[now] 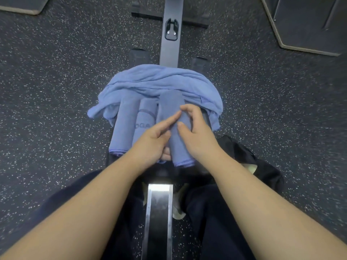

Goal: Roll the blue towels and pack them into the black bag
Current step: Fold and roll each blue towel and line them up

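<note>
Seated astride a shiny metal rail [159,212], dark trousers either side. My left hand [152,141] wraps the near end of a rolled blue cloth towel [173,117], forefinger stretched along it. My right hand [195,128] rests on the same roll, fingers curled over its top, thumb pressed to the cloth. The soft black fabric bag [249,156] lies just right of it on the speckled dark rubber floor [56,91]. Two more rolled blue towels [125,124] sit alongside to the left. Beyond them, a loose heap of unrolled blue towels [159,79].
</note>
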Tool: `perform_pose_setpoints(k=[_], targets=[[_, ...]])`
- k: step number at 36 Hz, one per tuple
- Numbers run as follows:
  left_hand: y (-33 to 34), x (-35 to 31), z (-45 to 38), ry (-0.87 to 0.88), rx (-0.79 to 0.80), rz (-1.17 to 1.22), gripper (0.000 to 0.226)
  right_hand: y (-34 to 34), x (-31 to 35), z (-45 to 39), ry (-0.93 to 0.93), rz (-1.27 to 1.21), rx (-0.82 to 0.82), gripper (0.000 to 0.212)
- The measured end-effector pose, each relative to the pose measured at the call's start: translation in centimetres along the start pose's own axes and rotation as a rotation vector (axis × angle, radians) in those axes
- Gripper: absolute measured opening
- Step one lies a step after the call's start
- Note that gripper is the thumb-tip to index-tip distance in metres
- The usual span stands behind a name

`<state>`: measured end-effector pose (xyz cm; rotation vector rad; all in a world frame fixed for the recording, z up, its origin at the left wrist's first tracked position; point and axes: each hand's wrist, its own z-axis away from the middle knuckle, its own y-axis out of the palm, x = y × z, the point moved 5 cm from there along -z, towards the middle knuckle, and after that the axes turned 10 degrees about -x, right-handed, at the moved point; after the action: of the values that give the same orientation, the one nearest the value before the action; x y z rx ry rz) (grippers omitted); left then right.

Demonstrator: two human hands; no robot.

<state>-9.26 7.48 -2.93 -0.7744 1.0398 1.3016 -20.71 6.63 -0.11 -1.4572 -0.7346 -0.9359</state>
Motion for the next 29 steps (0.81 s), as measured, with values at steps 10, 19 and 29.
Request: perform_pose_setpoints(k=[10,19,29], targets=[[-5.0,-0.5,-2.2,0.347,-0.321,-0.721,0.036,-0.2,-4.0,-2.8,0.172,0.359,-0.163,0.040],[-5.6,2.3,-2.5,-0.108,-0.164,-1.229,0.056,4.7,-5.3,-2.1,0.263,0.422,-0.021,0.052],[-5.4,2.3,-2.9,-0.081,-0.178,-1.233,0.054,4.6,-5.5,-2.9,0.328,0.443,-0.008,0.050]])
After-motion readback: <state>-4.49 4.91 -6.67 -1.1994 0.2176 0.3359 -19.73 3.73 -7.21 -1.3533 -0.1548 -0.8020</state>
